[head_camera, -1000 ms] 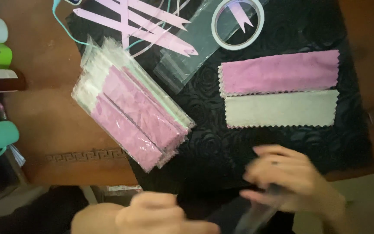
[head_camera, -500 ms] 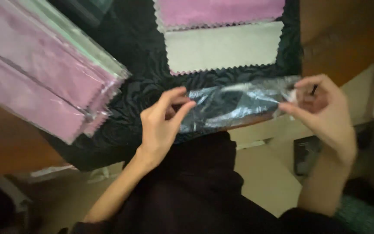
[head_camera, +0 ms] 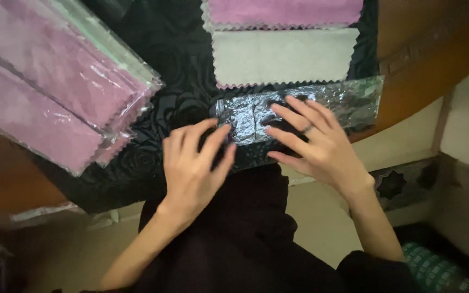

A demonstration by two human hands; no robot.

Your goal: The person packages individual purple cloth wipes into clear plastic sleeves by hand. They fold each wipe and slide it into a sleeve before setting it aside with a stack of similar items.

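A long clear plastic sleeve (head_camera: 348, 100) lies flat on the black embossed cloth (head_camera: 175, 76) at the table's near edge. My left hand (head_camera: 194, 165) rests with fingers spread at the sleeve's left end, fingertips touching it. My right hand (head_camera: 313, 144), a ring on one finger, presses flat on the sleeve's middle. Just beyond the sleeve lie a pale grey cloth strip (head_camera: 283, 57) with zigzag edges and, above it, a pink cloth strip (head_camera: 286, 12).
A stack of clear packets holding pink cloths (head_camera: 50, 92) lies on the left, partly on the brown wooden table (head_camera: 424, 59). Below the table edge are my dark clothing (head_camera: 245, 239) and a pale floor (head_camera: 321, 222).
The clear sleeve, held up between both hands half a second ago, now lies flat on the black cloth. Both hands have come down onto it, fingers spread.
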